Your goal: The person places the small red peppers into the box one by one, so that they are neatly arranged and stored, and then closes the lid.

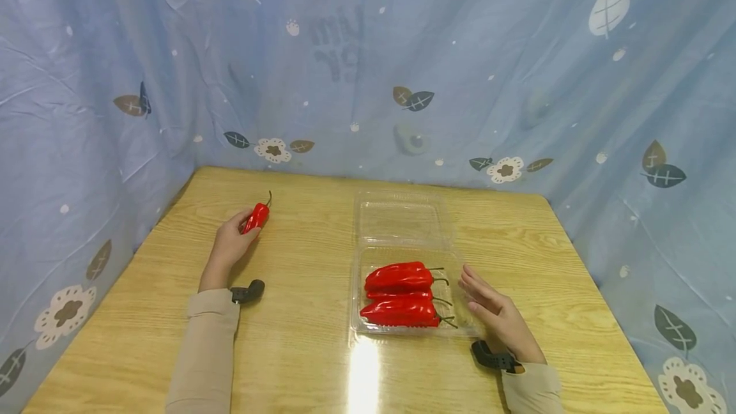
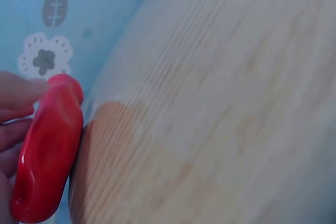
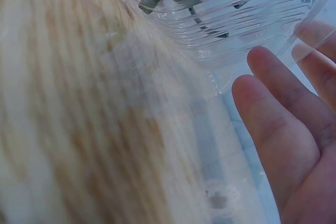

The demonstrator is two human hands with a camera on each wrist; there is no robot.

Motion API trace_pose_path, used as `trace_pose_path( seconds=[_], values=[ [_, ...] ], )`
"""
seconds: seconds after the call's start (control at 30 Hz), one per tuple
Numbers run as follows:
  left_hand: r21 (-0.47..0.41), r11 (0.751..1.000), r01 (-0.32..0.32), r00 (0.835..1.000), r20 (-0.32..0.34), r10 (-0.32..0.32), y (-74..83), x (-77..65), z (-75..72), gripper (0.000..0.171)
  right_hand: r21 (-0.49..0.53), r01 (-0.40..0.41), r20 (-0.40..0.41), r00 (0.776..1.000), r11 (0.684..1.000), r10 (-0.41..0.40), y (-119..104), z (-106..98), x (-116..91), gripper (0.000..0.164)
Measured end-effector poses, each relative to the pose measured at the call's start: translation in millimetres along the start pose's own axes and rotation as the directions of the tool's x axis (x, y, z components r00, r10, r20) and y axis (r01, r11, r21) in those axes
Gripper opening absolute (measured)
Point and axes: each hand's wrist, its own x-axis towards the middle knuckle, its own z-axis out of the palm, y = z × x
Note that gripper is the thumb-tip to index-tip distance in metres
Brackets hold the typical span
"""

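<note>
- Head view: left hand grips a red pepper at the left side of the wooden counter, its thin stem pointing away from the person.
- Head view: clear plastic container right of centre, well apart from the left hand; lid folded back flat on the far side. Three red peppers lie side by side inside, stems to the right.
- Head view: right hand just beside the container's right edge, fingers loosely extended, holding nothing. Only this view takes in both hands and the whole container.
- Left wrist view: close side-on look at the gripped pepper, showing its dented, glossy flank and digits on either side of its body, detail too small in the head view. Whether it touches the counter: cannot tell.
- Right wrist view: shows the ridges of the container's wall and dark green stems through it, unclear from above. Thumb and fingers spread, some tips at the plastic edge; contact cannot be told.
</note>
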Motion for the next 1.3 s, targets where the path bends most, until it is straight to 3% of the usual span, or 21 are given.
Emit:
trace_pose_path(
  seconds=[0.3, 0.63, 1.0, 1.3],
  values=[
    [0.055, 0.998, 0.039, 0.999, 0.034, -0.041, -0.6, 0.4, 3.1, 0.066, 0.001, -0.011, -0.006, 1.0, 1.0, 0.011, 0, 0, 0, 0.051],
    [0.08, 0.996, 0.031, 0.999, 0.036, -0.034, 0.3, -1.7, 2.4, 0.063, 0.003, 0.013, 0.001, 1.0, 1.0, -0.013, 1, 0, 0, 0.051],
    [0.018, 1.0, 0.012, 1.0, 0.028, -0.013, 4.5, -2.4, 2.0, 0.06, 0.018, -0.003, 0.0, 1.0, 1.0, 0.003, 1, -1, 0, 0.051],
    [-0.07, 0.997, -0.021, 0.999, 0.041, 0.024, 23.8, -6.4, -2.2, 0.06, 0.009, 0.0, 0.001, 1.0, 1.0, 0.0, 2, -2, 0, 0.051]
  ],
)
